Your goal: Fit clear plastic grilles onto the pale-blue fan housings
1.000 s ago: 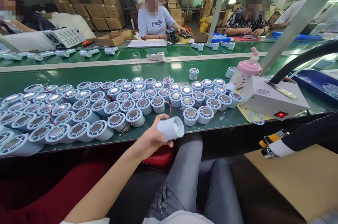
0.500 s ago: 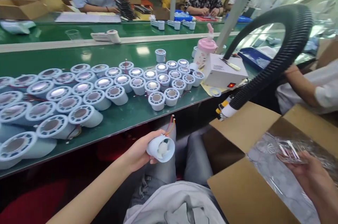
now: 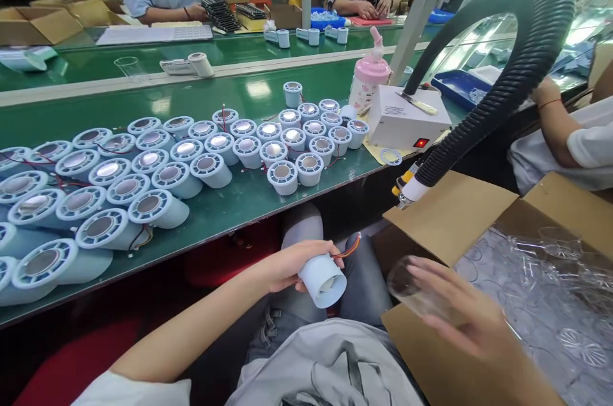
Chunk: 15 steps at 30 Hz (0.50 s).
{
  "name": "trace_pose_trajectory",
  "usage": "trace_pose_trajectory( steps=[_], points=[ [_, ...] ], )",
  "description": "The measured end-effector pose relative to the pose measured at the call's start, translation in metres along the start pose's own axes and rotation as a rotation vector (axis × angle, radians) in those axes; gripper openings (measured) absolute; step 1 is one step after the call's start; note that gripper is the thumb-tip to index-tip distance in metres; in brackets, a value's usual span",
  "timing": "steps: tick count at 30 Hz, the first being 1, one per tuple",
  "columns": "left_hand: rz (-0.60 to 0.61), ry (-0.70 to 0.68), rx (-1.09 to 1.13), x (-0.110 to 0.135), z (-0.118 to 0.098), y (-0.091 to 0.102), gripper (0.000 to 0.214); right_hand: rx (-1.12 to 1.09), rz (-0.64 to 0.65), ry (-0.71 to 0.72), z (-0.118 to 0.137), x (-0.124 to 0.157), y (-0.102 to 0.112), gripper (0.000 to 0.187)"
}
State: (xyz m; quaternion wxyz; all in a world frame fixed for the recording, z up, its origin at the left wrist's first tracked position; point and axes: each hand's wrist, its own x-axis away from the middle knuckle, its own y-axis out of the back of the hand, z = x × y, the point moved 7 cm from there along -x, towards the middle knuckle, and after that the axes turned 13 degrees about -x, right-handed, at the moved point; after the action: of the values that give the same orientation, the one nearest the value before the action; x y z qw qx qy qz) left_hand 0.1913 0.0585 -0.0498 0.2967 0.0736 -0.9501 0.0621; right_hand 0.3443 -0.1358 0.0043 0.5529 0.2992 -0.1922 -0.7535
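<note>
Moved since the earlier frame: right hand [image 3: 472, 310], out from over the box's contents toward the lap, bringing a clear cup [image 3: 405, 281]; left hand [image 3: 299, 262], shifted right with its fan [image 3: 322, 279]. Left fingers: curled round the pale blue fan, held above the lap, open end tilted down and rightward, wires [image 3: 352, 246] jutting from its upper side. Right fingers: grasping the cup, blurred; cup and fan apart. Box [image 3: 450, 214]: cardboard, flaps open, at the right, clear parts [image 3: 582, 348] within. Bench [image 3: 239, 198]: green, bearing rows of similar fans [image 3: 282, 177], round ends up, some leaning. Bench, right end: white device [image 3: 407, 115] with lit red switch; pink bottle [image 3: 370, 80] just behind it; loose ring [image 3: 391, 157] in front. Hose [image 3: 541, 23]: black, ribbed, arching from behind the device, tip near a box flap.
</note>
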Motion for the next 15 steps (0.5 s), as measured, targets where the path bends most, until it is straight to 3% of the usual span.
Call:
trace_pose_trajectory(
  steps=[2, 4, 7, 9, 12, 15],
  points=[
    [0.025, -0.009, -0.109, 0.002, -0.003, -0.004, 0.038, 0.115, 0.025, 0.276, 0.038, -0.037, -0.034, 0.056],
    [-0.045, -0.065, -0.258, 0.008, -0.009, 0.000, 0.031, 0.219, 0.080, 0.312, 0.046, -0.063, -0.059, 0.049],
    [-0.290, -0.238, -0.669, 0.024, -0.025, 0.011, 0.023, 0.339, 0.193, 0.235, 0.037, -0.082, -0.078, 0.038],
    [-0.384, -0.309, -0.816, 0.033, -0.030, 0.012, 0.021, 0.345, 0.261, 0.193, 0.030, -0.086, -0.084, 0.039],
    [-0.390, -0.374, -0.766, 0.036, -0.028, 0.011, 0.019, 0.145, 0.319, 0.073, 0.024, -0.087, -0.089, 0.037],
    [-0.441, -0.400, -0.640, 0.033, -0.022, 0.016, 0.029, -0.179, 0.288, -0.067, 0.022, -0.089, -0.089, 0.009]
  ],
)
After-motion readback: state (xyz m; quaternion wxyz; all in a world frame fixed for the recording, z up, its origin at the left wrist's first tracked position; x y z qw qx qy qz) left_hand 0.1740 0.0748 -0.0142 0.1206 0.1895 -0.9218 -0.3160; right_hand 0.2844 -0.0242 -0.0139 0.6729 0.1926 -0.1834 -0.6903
